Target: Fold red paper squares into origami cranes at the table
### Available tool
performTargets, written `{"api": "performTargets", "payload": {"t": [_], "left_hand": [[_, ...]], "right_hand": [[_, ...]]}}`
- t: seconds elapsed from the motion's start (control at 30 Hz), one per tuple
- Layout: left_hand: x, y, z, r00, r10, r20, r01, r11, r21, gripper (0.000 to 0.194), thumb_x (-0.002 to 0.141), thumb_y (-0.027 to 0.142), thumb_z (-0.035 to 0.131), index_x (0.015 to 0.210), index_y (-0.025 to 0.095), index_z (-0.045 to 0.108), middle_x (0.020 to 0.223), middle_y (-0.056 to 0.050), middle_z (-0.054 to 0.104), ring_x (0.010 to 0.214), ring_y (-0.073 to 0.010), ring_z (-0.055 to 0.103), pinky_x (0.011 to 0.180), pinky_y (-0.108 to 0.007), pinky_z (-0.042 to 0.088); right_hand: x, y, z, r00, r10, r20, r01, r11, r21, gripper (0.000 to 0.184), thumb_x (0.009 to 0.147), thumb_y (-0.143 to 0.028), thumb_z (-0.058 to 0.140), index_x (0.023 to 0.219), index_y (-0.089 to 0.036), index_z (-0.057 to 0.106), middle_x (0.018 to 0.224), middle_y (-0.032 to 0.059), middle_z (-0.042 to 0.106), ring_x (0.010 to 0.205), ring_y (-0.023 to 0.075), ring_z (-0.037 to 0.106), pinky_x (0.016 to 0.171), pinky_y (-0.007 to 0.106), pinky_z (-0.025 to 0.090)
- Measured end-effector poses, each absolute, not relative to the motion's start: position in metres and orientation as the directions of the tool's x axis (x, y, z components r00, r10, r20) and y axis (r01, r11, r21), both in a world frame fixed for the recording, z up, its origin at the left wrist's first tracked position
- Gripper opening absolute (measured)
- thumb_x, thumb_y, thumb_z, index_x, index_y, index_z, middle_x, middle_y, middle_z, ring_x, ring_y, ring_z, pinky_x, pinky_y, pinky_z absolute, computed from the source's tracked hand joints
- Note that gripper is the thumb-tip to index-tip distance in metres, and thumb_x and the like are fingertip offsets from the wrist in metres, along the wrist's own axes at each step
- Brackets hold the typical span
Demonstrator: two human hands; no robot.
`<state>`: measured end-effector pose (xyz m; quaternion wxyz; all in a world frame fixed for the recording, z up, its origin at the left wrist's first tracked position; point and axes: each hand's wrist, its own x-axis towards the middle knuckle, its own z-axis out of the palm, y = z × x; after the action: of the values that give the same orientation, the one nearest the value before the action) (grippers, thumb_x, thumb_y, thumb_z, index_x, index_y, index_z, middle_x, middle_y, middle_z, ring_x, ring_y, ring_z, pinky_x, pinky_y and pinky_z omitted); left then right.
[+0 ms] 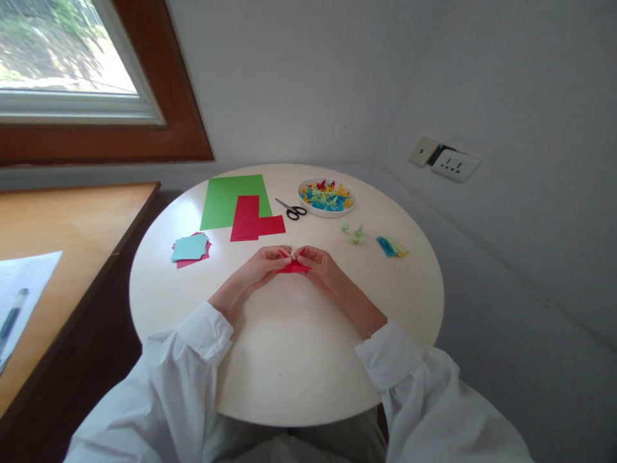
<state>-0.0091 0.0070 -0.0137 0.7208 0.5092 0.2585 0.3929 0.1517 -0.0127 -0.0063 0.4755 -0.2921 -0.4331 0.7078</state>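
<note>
A small red piece of folded paper [293, 267] is held between both hands over the middle of the round white table. My left hand [267, 262] pinches its left side, thumb on top. On the right side, my right hand [317, 260] grips it the same way, fingers closed. Part of the paper is hidden behind the fingers. Just beyond the hands lie red paper pieces [247, 217], partly on a green sheet [219, 202]. Scissors [293, 211] with black handles rest to the right of them.
A white dish [354, 204] holds several colourful folded paper figures. Pale green folded figures [357, 235] and a blue and yellow folded bundle [391, 247] lie at right. Light blue and red squares [191, 247] are stacked at left. A wooden desk [87, 225] stands farther left.
</note>
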Motion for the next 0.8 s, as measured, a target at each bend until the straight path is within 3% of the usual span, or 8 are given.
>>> {"api": "performTargets", "payload": {"t": [0.3, 0.57, 0.7, 0.8], "left_hand": [[-0.007, 0.007, -0.012, 0.606, 0.792, 0.071, -0.316, 0.157, 0.936, 0.006, 0.065, 0.016, 0.07, 0.064, 0.013, 0.064, 0.074, 0.0, 0.05, 0.071, -0.0098, 0.049, 0.069, -0.024, 0.041], [-0.012, 0.004, -0.011, 0.608, 0.789, 0.092, -0.291, 0.113, 0.95, 0.009, 0.063, 0.021, 0.073, 0.063, 0.015, 0.066, 0.079, -0.001, 0.052, 0.072, -0.0101, 0.053, 0.065, -0.023, 0.043], [-0.009, 0.002, -0.007, 0.578, 0.816, 0.035, -0.331, 0.195, 0.923, 0.011, 0.069, 0.024, 0.07, 0.076, 0.016, 0.066, 0.078, -0.001, 0.057, 0.073, -0.01, 0.055, 0.069, -0.022, 0.043], [-0.007, 0.0, -0.004, 0.44, 0.897, 0.033, -0.443, 0.185, 0.877, 0.019, 0.074, 0.032, 0.066, 0.087, 0.019, 0.063, 0.076, 0.0, 0.058, 0.069, -0.0094, 0.055, 0.068, -0.023, 0.044]], "right_hand": [[0.153, -0.01, -0.011, -0.367, 0.929, 0.037, -0.349, -0.101, -0.932, 0.018, 0.054, -0.033, 0.078, 0.061, -0.021, 0.067, 0.067, -0.0036, 0.062, 0.069, 0.0104, 0.053, 0.072, 0.026, 0.04], [0.156, -0.013, -0.007, -0.41, 0.911, 0.042, -0.288, -0.085, -0.954, 0.016, 0.055, -0.031, 0.077, 0.058, -0.019, 0.066, 0.066, -0.0032, 0.06, 0.066, 0.0106, 0.052, 0.066, 0.025, 0.04], [0.157, -0.011, -0.007, -0.351, 0.933, 0.078, -0.278, -0.024, -0.96, 0.014, 0.056, -0.03, 0.076, 0.058, -0.019, 0.067, 0.065, -0.0028, 0.061, 0.067, 0.011, 0.053, 0.069, 0.026, 0.041], [0.158, -0.005, -0.014, -0.2, 0.973, 0.116, -0.264, 0.061, -0.963, 0.014, 0.055, -0.029, 0.076, 0.059, -0.02, 0.066, 0.063, -0.0032, 0.061, 0.064, 0.0108, 0.052, 0.068, 0.027, 0.041]]}}
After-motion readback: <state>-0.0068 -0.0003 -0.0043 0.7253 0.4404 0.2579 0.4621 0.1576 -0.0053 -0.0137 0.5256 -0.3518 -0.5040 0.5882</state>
